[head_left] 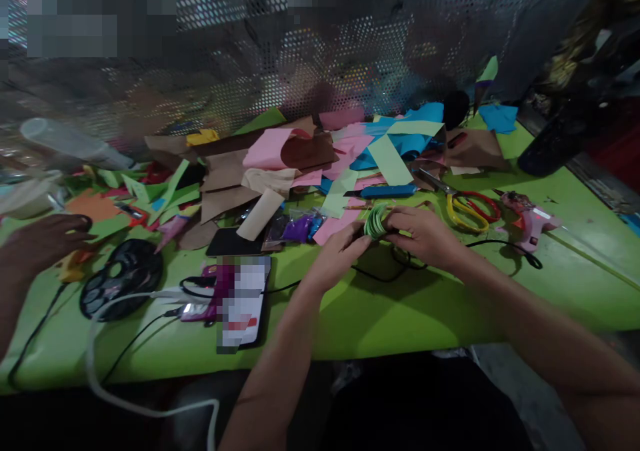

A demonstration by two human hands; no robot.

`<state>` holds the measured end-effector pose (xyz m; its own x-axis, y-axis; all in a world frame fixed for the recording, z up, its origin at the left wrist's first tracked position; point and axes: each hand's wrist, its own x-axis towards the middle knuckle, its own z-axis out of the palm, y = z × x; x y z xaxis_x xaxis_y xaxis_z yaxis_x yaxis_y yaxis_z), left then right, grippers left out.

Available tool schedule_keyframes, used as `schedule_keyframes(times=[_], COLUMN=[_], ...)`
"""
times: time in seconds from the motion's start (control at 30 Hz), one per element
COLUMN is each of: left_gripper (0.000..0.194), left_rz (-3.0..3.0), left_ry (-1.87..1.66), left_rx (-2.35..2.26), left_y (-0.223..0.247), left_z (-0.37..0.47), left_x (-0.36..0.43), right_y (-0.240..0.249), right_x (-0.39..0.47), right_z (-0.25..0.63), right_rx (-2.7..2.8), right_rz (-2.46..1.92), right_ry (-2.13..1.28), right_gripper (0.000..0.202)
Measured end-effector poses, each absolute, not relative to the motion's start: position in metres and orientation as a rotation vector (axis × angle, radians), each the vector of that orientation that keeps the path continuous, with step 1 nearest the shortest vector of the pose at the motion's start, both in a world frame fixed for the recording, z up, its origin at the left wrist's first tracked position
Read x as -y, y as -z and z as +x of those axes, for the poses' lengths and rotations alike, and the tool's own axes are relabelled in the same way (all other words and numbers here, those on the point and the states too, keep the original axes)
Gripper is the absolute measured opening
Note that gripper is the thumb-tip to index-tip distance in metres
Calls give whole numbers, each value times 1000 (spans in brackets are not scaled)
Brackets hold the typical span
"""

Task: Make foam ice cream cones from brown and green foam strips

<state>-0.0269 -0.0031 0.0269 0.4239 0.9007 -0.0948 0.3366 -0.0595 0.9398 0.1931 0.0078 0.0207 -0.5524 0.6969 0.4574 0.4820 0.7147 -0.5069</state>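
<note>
In the head view, the left hand (341,256) and right hand (421,236) pinch a green coil (375,222) between them, scissors (452,192) to the right, paper scraps (393,161) on the far side, table (370,328) stretching to its near edge.

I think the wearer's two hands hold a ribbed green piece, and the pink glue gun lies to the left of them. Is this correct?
Not quite: in the head view, the left hand and right hand hold the ribbed green piece, but the pink glue gun lies to their right.
</note>
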Motion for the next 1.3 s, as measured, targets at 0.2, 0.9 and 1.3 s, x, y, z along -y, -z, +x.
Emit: schedule_keyframes(times=[0.2,0.9,1.3], left_gripper=[48,56,55], left_rz=[1599,1510,1479], left_ry=[-680,-672,-726], left_rx=[-1062,-1032,-1123], left_y=[-22,-19,-8], left_z=[-29,-27,-21], left_x=[1,1,1], right_y=[-20,-21,-17], right_x=[-7,-7,-5], right_z=[194,192,188], right_rx=[2253,2194,2202], right_rz=[-909,-901,-894], right_ry=[-418,-482,-477], right_gripper=[8,7,8])
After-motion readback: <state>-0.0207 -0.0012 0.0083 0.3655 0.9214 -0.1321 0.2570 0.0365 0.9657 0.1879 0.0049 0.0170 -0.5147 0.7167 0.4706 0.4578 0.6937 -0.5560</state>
